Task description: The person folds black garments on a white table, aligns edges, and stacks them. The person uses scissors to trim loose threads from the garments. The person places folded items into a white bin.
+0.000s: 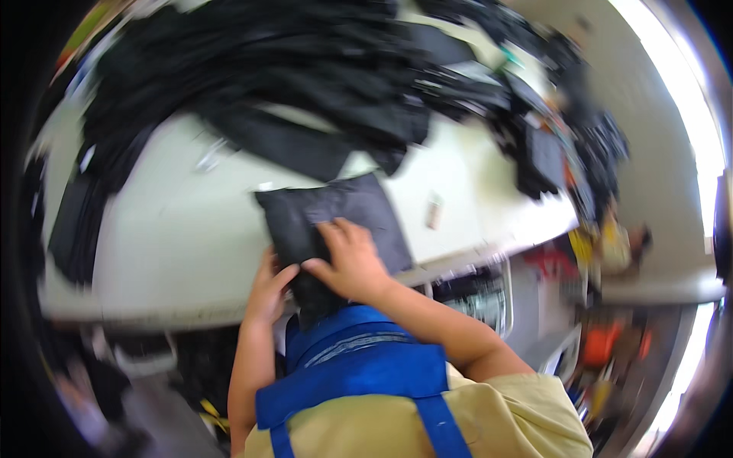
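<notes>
A folded black garment (pixel 374 206) lies on the white table, its near end hanging over the front edge against my blue apron. My right hand (pixel 351 259) rests on top of it with fingers spread and thumb pointing left. At the garment's left edge is my left hand (pixel 269 291), its thumb over the cloth and its fingers along the side, pinching that edge. The two thumbs almost meet. Whether the cloth is trousers or another garment cannot be made out.
A big heap of black clothing (pixel 252 69) covers the table's far side, with a flat dark strip of cloth (pixel 282 145) toward me. Dark packaged pieces (pixel 542 153) pile up at the right. A small pale tag (pixel 434 212) lies on the white table (pixel 175 237). Crates (pixel 489 301) stand below.
</notes>
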Tool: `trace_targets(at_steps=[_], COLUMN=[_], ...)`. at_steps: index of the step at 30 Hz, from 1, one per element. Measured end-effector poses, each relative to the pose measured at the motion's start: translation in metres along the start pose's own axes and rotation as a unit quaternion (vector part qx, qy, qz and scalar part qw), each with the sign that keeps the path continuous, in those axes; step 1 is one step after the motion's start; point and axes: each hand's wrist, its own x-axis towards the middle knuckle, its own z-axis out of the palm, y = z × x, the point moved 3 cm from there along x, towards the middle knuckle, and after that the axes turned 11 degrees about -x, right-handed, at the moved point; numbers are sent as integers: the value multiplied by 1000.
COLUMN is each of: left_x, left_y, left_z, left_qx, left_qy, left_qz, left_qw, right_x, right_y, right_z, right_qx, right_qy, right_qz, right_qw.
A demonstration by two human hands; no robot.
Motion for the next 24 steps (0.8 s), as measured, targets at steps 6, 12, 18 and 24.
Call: trace_targets(at_steps=[6, 12, 18, 24], left_x=[-35, -71, -53, -36], left_y=[41, -15, -78, -83], left_z=[177, 282, 297, 327], left_qx=[269, 237, 372, 391], left_qy=[-454, -713, -663, -581], left_qz=[-21, -153, -168, -150], left_qw=[849, 642, 627, 698], right_x=[-79, -263, -430, -608], right_y=[57, 109, 297, 477], right_z=[-165, -239, -186, -5], right_qx=[378, 438, 541, 179], right_qy=[1, 313, 412, 8], right_qz=[164, 380, 400, 800], right_qw=[911, 752, 614, 572])
